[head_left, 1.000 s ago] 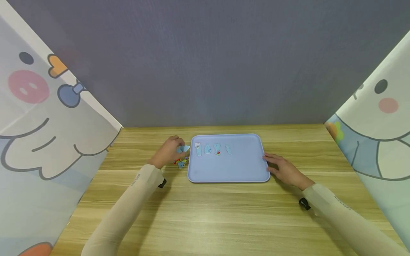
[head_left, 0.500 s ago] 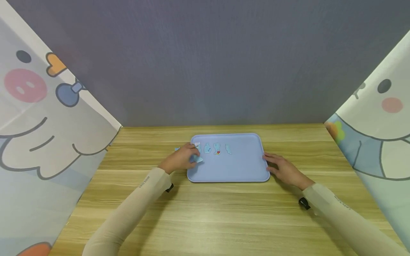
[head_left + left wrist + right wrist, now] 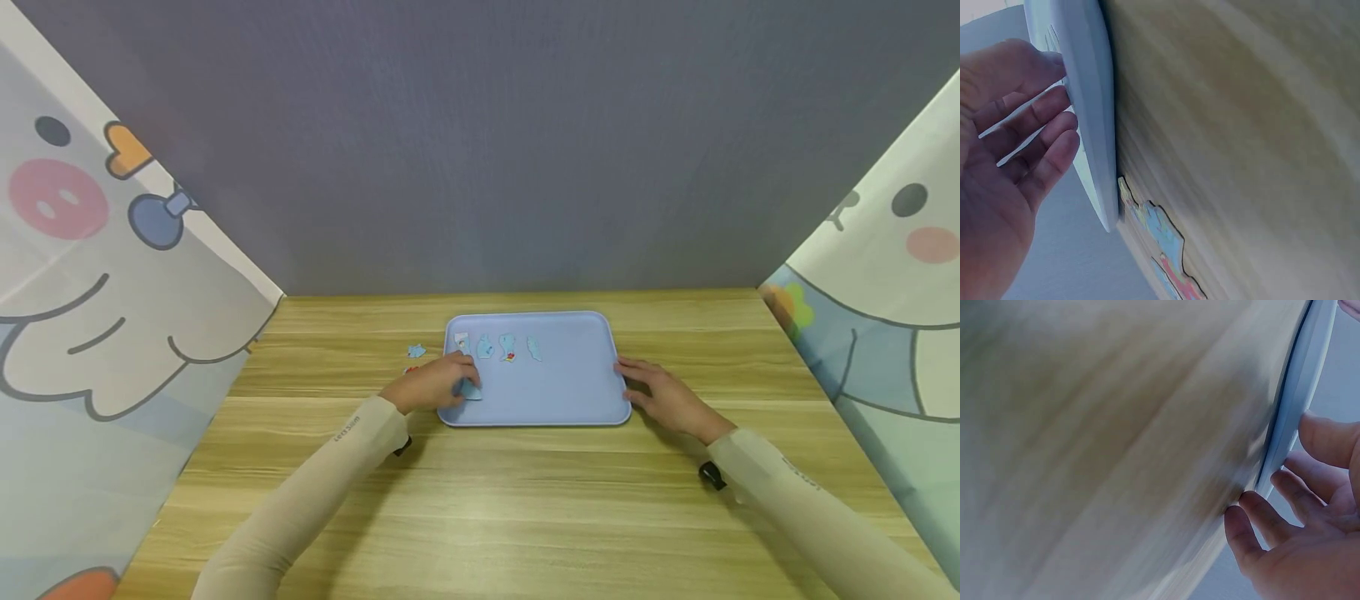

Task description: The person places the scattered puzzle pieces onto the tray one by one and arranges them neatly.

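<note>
A pale blue tray (image 3: 562, 387) lies on the wooden table. Over its front left part, my left hand (image 3: 437, 384) pinches a light blue puzzle piece (image 3: 471, 391) low over the tray floor, its fingers partly covering the piece. Along the tray's back run several more puzzle pieces (image 3: 507, 347), laid flat in a row. My right hand (image 3: 666, 402) rests at the tray's right rim; in the right wrist view the thumb touches the rim (image 3: 1294, 403) and the fingers spread loosely beside it.
On the table left of the tray lie loose puzzle pieces (image 3: 416, 352), some partly hidden by the left hand; the left wrist view shows colourful ones (image 3: 1166, 234) by the tray's edge. A grey panel (image 3: 517, 167) stands behind the table, with cartoon-printed cloth (image 3: 67, 333) at both sides.
My left hand has carried the light blue piece from the table rightward over the tray's rim, then down toward the tray's front left. The right hand has stayed at the rim.
</note>
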